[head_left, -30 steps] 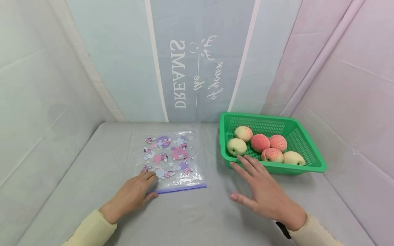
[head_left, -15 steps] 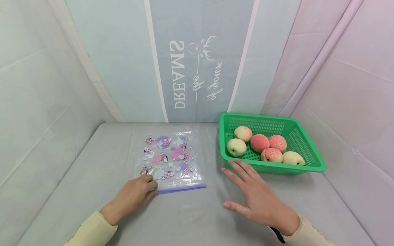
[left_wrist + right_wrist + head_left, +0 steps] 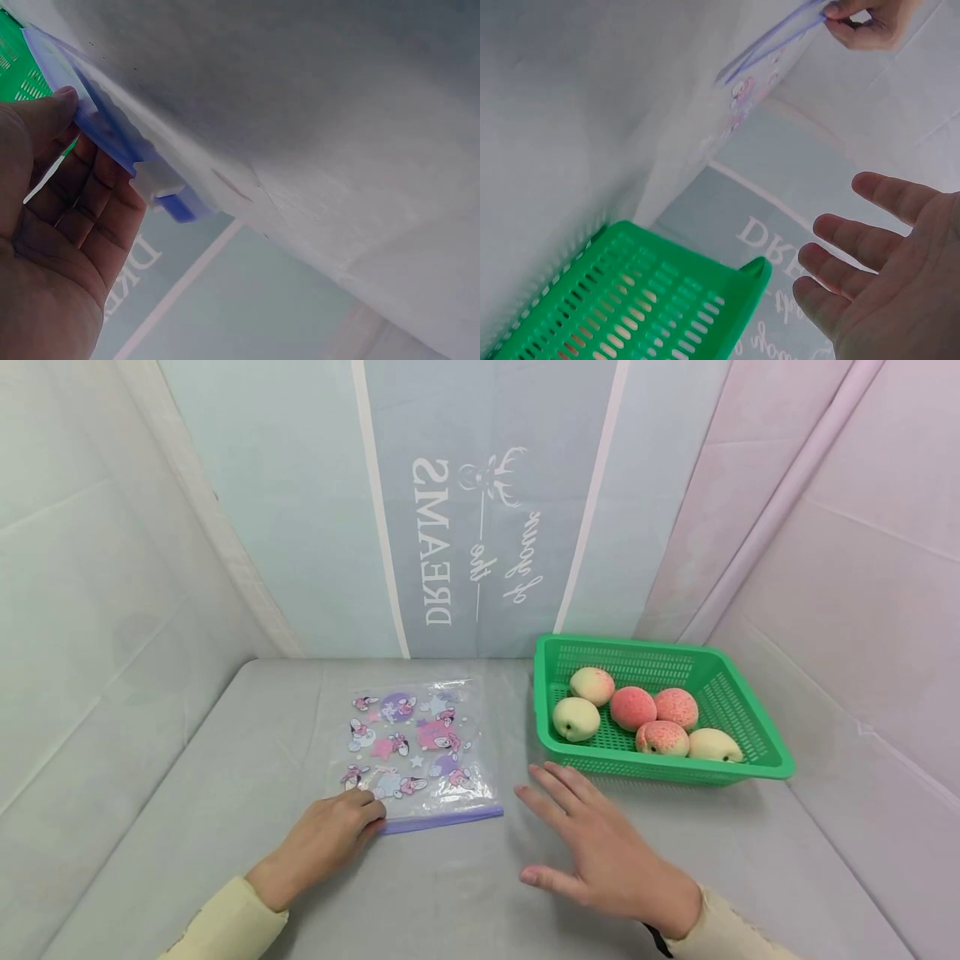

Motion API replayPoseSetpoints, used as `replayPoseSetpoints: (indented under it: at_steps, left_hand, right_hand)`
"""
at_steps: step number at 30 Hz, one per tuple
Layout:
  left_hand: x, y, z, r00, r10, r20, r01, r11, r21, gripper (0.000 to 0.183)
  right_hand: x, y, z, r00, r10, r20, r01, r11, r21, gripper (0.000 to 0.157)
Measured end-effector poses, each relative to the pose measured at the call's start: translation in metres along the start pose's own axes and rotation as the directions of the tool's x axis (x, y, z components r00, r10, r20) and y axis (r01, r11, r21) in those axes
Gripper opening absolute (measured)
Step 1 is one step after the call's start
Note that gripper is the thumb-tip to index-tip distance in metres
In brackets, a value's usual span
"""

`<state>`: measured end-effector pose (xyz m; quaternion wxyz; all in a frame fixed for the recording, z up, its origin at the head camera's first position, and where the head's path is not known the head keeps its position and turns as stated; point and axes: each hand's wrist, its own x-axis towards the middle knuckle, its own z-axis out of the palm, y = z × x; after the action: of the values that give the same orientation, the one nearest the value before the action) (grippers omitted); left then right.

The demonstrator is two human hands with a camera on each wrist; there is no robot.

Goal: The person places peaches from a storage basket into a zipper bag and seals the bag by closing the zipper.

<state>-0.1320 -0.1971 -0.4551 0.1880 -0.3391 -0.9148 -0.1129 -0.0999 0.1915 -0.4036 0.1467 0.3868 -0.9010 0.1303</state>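
A clear zip bag (image 3: 420, 752) printed with pink and purple cartoon figures lies flat, its purple zip edge toward me. My left hand (image 3: 322, 839) pinches that edge near its left end between thumb and fingers. In the left wrist view, the purple zip strip (image 3: 112, 139) with its white slider (image 3: 156, 180) shows at the fingertips of the left hand (image 3: 67, 217). My right hand (image 3: 600, 847) hovers with spread, straight fingers between the bag and the green basket, holding nothing. The right wrist view shows the right hand's fingers (image 3: 855, 266) apart from everything.
A green plastic basket (image 3: 675, 768) stands at the right, with several peaches (image 3: 633, 708) in red and pale tones inside. Grey cloth (image 3: 450, 893) covers the table. A printed cloth wall (image 3: 487, 410) rises behind, with pale fabric walls on both sides.
My right hand has moved left and slightly down, away from the basket's front rim. The left hand stays at the bag's corner, its fingers closing on the zip edge, which has lifted slightly.
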Motion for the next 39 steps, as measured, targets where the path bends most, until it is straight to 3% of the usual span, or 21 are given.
replayPoseSetpoints:
  at_steps: [22,31,39]
  left_hand:
    - [0.003,0.0,0.002,0.997,0.019,-0.076,-0.019,1.0,-0.002,0.025]
    - [0.005,0.002,0.002,0.998,0.016,-0.067,-0.017,1.0,-0.007,0.024]
    - [0.007,0.004,0.002,0.998,0.026,-0.064,-0.027,1.0,-0.011,0.023]
  right_hand:
    - [0.015,-0.016,0.037,0.991,-0.065,0.115,0.064,0.998,0.011,0.079]
    - [0.024,-0.023,0.047,0.983,-0.127,0.135,0.118,0.99,0.072,0.073]
    - [0.029,-0.029,0.053,0.973,-0.129,0.19,0.114,0.99,0.086,0.076]
